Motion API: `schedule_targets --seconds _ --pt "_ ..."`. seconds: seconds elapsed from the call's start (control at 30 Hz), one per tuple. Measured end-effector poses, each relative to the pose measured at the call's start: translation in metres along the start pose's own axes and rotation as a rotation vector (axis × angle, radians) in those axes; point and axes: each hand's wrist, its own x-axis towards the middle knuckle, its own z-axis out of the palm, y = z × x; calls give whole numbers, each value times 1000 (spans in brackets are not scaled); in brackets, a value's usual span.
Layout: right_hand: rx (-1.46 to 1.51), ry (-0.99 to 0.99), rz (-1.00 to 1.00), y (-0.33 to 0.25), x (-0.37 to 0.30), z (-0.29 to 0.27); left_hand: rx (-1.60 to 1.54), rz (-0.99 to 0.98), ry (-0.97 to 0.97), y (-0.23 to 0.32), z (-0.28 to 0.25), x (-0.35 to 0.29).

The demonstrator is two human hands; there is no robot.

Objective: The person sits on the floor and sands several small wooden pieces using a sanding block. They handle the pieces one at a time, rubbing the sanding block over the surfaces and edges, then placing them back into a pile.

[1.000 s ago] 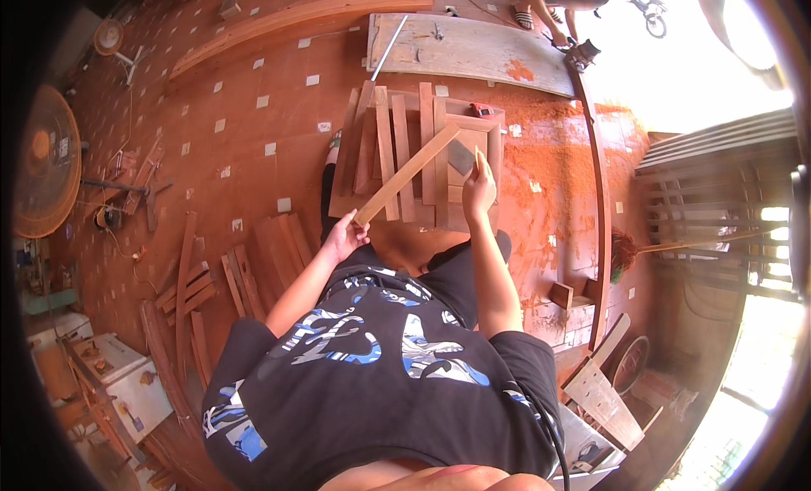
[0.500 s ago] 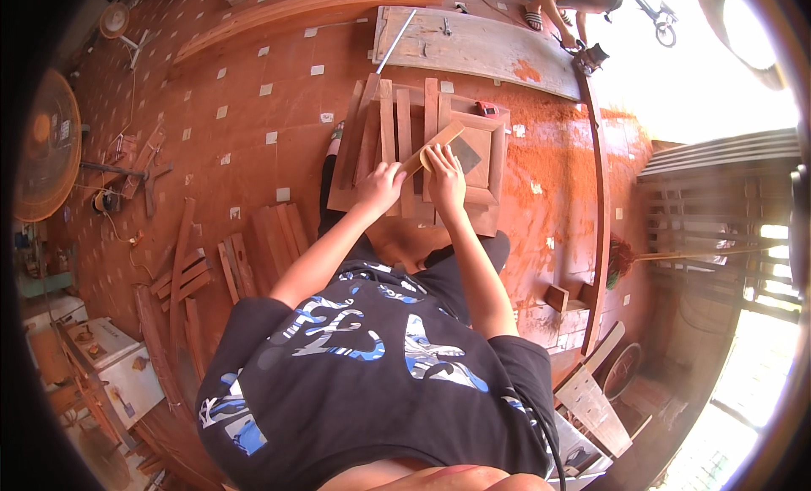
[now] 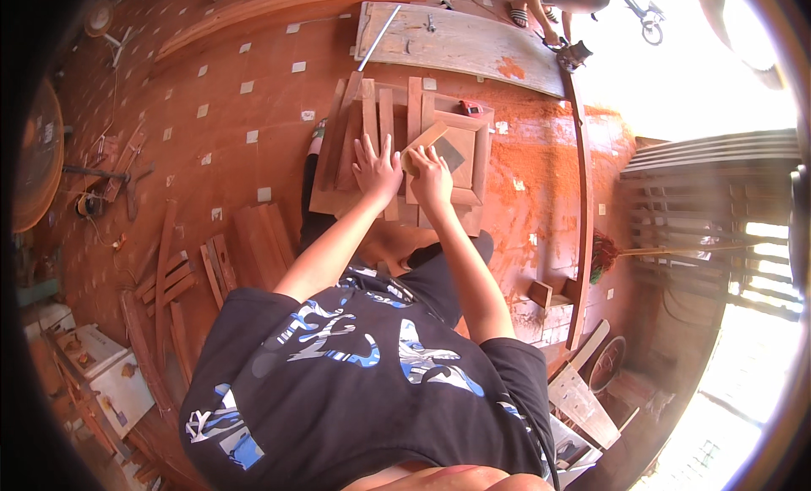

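Observation:
My left hand (image 3: 376, 168) lies flat with fingers spread on a row of reddish wooden slats (image 3: 368, 119) laid side by side on the floor. My right hand (image 3: 431, 175) grips a small pale wooden block (image 3: 425, 142) and presses it against a slat. Just right of it sits a square wooden frame (image 3: 473, 145) with a dark sheet (image 3: 452, 156) inside it. My knees are below the slats.
A long pale plank (image 3: 456, 42) with a metal rod (image 3: 378, 37) lies beyond the slats. Another person's feet (image 3: 541, 14) stand at the top. Loose boards (image 3: 253, 246) lie left, wood offcuts (image 3: 541, 292) and a broom (image 3: 667, 250) right. Orange sawdust covers the tiled floor.
The long slat I held raised between both hands has been laid down among the others. My left hand moved onto the slats, and my right hand now holds the small block.

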Motion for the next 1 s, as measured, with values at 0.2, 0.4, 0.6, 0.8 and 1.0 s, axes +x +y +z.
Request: schedule_targets --seconds 0.2,0.4,0.6,0.8,1.0 --pt "-18 26 10 1 -1 7 54 133 -109 6 -2 5" --pt "-137 43 -39 16 15 0 130 122 -46 6 13 7" --pt "-283 68 32 26 38 17 138 134 -14 6 16 8" --pt "-128 8 -133 13 -2 13 193 105 -94 3 10 6" --pt "-324 15 162 52 56 -11 190 118 15 9 20 7"
